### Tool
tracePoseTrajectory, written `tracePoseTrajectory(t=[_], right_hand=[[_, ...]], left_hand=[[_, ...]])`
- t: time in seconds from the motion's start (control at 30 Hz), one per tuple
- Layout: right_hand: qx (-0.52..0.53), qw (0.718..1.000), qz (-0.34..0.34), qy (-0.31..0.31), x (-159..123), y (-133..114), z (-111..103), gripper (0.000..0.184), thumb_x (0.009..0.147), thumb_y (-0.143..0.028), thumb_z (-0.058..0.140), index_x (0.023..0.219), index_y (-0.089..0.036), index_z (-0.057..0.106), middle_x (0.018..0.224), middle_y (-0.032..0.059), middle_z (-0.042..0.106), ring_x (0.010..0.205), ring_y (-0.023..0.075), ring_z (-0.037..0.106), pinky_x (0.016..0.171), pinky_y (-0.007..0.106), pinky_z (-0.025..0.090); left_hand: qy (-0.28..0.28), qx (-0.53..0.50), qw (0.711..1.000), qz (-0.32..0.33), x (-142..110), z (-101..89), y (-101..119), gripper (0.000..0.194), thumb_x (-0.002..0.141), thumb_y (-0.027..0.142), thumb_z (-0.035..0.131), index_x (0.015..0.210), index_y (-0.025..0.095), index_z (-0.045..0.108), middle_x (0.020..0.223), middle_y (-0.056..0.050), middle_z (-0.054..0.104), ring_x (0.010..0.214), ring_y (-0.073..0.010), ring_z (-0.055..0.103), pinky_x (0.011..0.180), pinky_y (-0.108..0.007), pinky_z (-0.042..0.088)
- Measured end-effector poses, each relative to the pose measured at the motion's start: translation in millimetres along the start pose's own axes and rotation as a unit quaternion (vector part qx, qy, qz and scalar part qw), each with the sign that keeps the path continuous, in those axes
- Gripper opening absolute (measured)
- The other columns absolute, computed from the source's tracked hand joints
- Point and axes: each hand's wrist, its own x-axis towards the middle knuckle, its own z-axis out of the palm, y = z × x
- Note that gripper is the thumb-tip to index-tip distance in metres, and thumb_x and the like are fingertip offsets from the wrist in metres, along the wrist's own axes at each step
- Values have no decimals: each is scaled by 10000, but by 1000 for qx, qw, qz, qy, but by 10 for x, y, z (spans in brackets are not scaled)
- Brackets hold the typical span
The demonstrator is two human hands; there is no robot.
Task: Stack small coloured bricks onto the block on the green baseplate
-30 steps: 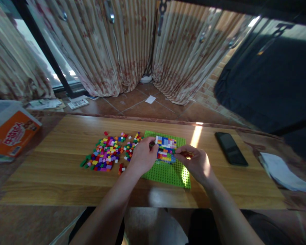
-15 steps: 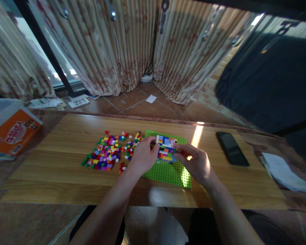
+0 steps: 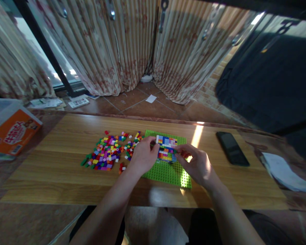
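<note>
A multicoloured block of toy building bricks [image 3: 166, 141] stands on the upper part of a green studded baseplate [image 3: 165, 175]. My left hand [image 3: 145, 156] grips the block's left side, thumb and index finger curled against its edge. On the opposite side, my right hand [image 3: 196, 162] pinches at the block's right edge. Something small and dark green shows at its fingertips; whether it is joined to the block I cannot tell. A spread pile of loose bricks [image 3: 105, 153] in many colours lies left of the baseplate, partly behind my left hand.
A black phone [image 3: 232, 149] lies on the right of the wooden table [image 3: 53, 177]. White papers [image 3: 288, 172] rest beyond the table's right end. A clear box with an orange label [image 3: 15, 132] stands at the far left. Curtains [image 3: 132, 44] hang behind.
My right hand's fingertips have shifted slightly at the block's right edge, uncovering a little more of it. My left hand stays in place.
</note>
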Motion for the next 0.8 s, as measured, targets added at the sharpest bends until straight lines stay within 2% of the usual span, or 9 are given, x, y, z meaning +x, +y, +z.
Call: tracePoseTrajectory(t=[0.5, 0.8], right_hand=[[59, 997, 42, 15, 43, -51, 18, 88, 749, -272, 643, 806, -208, 660, 686, 1, 667, 584, 129, 611, 577, 273, 537], [79, 995, 49, 34, 40, -65, 52, 85, 742, -265, 659, 805, -218, 691, 716, 6, 710, 606, 142, 642, 587, 283, 557]], left_hand=[[2, 0, 1000, -2, -7, 2, -1, 232, 876, 212, 503, 1035, 146, 659, 1017, -95, 722, 907, -199, 667, 799, -308, 531], [-2, -3, 1000, -7, -5, -3, 4, 241, 877, 206, 501, 1046, 138, 659, 1024, -102, 718, 897, -199, 665, 806, -316, 528]])
